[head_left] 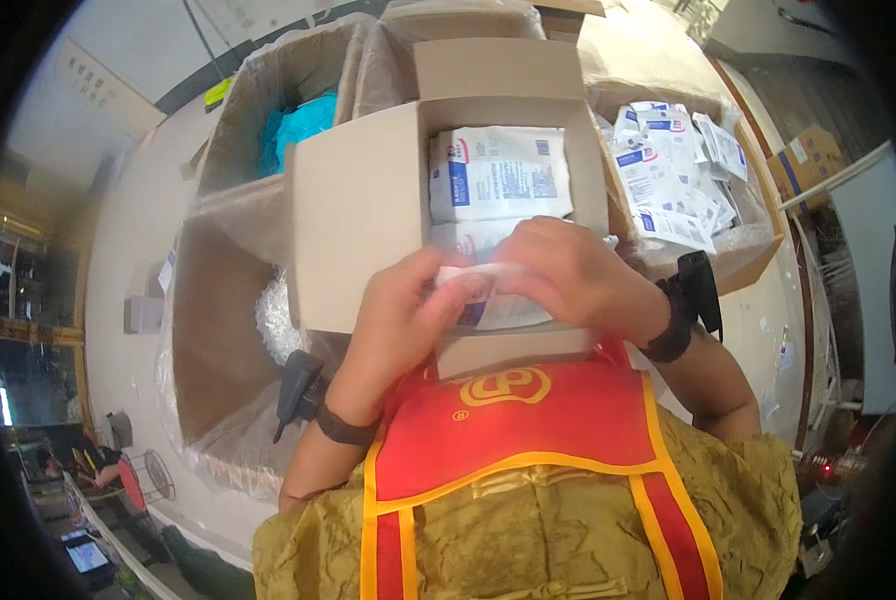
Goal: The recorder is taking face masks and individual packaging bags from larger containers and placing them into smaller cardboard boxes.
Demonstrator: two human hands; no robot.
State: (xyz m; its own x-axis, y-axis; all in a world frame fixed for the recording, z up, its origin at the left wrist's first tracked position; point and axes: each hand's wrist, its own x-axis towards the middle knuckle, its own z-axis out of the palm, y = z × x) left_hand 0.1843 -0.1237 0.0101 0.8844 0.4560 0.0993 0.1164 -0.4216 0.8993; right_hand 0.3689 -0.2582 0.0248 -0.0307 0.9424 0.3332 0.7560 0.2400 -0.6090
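Note:
An open cardboard box (pixel 358 210) stands right in front of me with white and blue sealed packets (pixel 498 175) stacked inside. Both hands are over its near end. My left hand (pixel 398 320) and my right hand (pixel 568 270) pinch the same white packet (pixel 478 285) between their fingers, just above the box's near flap. The hands hide most of this packet. Each wrist carries a dark band with a small black device.
A larger plastic-lined carton (pixel 218 330) lies to the left, with blue material (pixel 303 125) in a lined box behind it. On the right, another lined box (pixel 753 245) holds several loose white and blue packets (pixel 668 170). A red and gold vest fills the bottom.

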